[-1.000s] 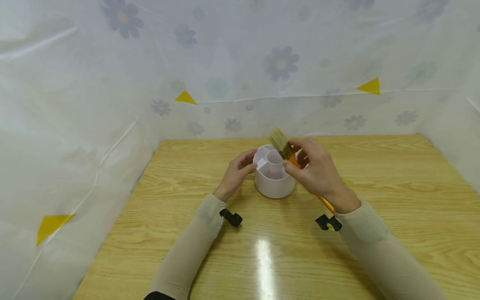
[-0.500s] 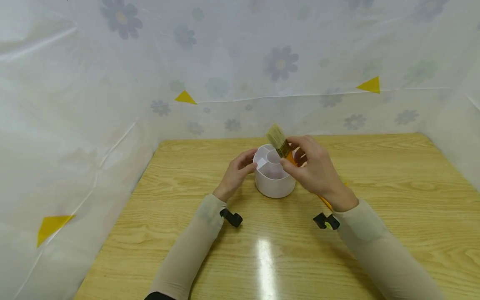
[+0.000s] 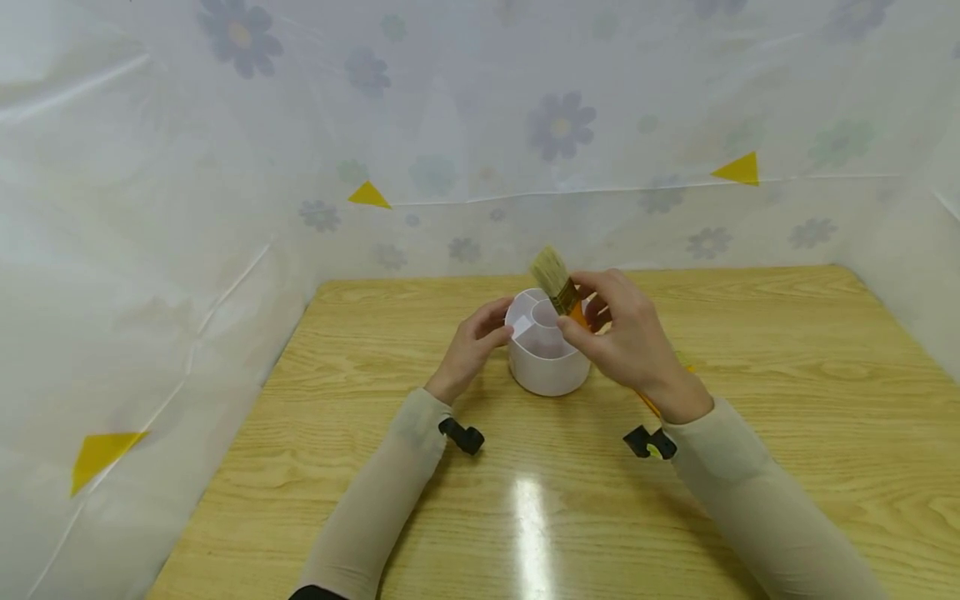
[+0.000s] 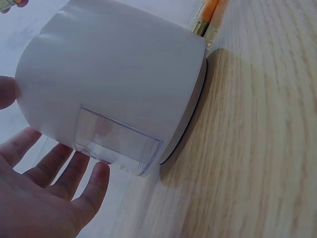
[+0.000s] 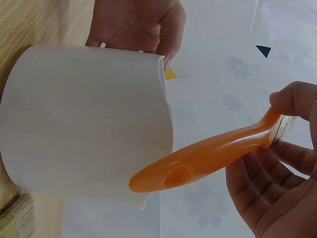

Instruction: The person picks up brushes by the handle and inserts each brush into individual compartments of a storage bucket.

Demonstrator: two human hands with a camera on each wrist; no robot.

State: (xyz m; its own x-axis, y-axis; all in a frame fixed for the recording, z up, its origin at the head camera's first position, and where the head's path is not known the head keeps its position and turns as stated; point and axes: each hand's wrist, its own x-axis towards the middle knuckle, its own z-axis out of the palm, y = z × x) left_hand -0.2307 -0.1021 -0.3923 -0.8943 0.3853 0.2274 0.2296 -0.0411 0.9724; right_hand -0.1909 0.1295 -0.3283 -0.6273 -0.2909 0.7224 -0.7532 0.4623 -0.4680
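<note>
A white round desk organizer (image 3: 548, 375) with inner dividers and a central round cup stands upright on the wooden table. My left hand (image 3: 468, 343) holds its left side, thumb at the rim and fingers along the wall. In the left wrist view, those fingertips lie by a small clear drawer (image 4: 119, 141). My right hand (image 3: 628, 340) pinches a paintbrush (image 3: 552, 272) near its ferrule, over the organizer's right side, bristles tilted up and left. In the right wrist view, the brush's orange handle (image 5: 203, 158) slants down and overlaps the organizer's rim.
Another paintbrush (image 5: 19, 218) lies on the table (image 3: 360, 467) to the organizer's right, mostly hidden beneath my right wrist in the head view. A pale flowered sheet (image 3: 480, 108) with yellow triangles walls in the back and sides.
My right hand has shifted slightly left and up with the paintbrush, staying over the organizer. The left hand and the organizer have hardly moved.
</note>
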